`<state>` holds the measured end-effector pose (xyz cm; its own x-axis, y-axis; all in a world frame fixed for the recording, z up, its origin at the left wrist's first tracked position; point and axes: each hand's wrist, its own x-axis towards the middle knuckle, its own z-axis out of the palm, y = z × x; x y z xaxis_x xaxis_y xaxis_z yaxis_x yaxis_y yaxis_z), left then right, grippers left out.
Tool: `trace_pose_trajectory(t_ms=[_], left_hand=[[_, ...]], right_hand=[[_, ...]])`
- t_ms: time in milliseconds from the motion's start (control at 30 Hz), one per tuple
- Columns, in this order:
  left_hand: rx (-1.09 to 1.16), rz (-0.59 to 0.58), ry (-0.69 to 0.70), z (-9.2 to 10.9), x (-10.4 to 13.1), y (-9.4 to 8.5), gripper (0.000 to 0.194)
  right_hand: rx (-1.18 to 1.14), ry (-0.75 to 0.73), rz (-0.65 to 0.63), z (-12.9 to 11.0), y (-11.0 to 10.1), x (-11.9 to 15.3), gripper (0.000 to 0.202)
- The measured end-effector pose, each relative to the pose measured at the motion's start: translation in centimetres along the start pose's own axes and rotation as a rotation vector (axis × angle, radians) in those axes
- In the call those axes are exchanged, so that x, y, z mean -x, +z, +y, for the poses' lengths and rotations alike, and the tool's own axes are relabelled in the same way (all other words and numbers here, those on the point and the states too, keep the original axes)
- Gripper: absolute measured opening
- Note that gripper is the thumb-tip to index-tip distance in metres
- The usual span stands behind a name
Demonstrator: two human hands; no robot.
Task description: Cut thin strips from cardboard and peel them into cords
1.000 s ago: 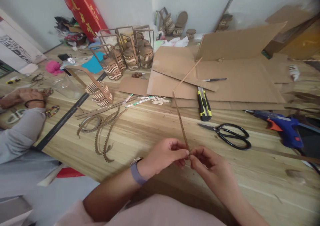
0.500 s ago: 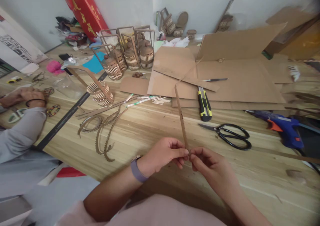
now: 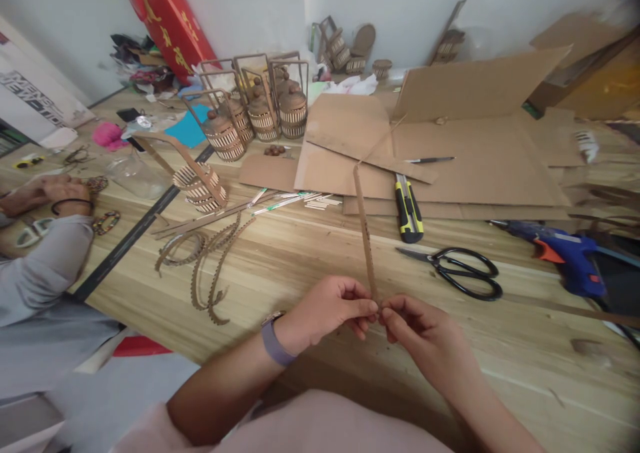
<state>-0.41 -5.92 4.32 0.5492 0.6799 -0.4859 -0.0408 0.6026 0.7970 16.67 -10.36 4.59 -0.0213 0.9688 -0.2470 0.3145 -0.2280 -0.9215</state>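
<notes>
A narrow brown strip (image 3: 365, 229) with a notched edge rises from my fingers toward the cardboard. My left hand (image 3: 343, 306) pinches its near end between thumb and fingers. Right beside it, my right hand (image 3: 417, 326) is closed at the same end, its fingertips nearly touching the left ones; the strip's tip is hidden there. Black-handled scissors (image 3: 467, 273) lie to the right, and a yellow-and-black cutter (image 3: 409, 209) lies beyond the hands. Curled notched strips (image 3: 200, 266) rest on the table at left.
Small lidded baskets (image 3: 263, 116) stand at the back left, an open one (image 3: 201, 189) nearer. Cardboard sheets (image 3: 475, 166) cover the back right. A blue glue gun (image 3: 575, 253) lies at right. Another person's hands (image 3: 55, 193) rest at far left beside a glass jar (image 3: 135, 176).
The far end of the strip has shifted slightly to the right and up. Both my hands remain in nearly the same place.
</notes>
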Motion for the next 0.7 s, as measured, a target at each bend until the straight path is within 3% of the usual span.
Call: trace_pose_trajectory(t_ms=[367,567,700], left_hand=[[0.027,-0.014,-0.035,0.11,0.00,-0.21,0.051],[-0.149,0.087,0.103,0.19,0.55,-0.15,0.028],[-0.221,0.098,0.101,0.35,0.82,0.00,0.015]], right_hand=[[0.201,-0.188,-0.057,-0.10,-0.63,-0.28,0.040],[0.273,-0.278,0.025,0.05,-0.63,-0.37,0.032],[0.287,-0.334,0.021,0.15,-0.53,-0.37,0.029]])
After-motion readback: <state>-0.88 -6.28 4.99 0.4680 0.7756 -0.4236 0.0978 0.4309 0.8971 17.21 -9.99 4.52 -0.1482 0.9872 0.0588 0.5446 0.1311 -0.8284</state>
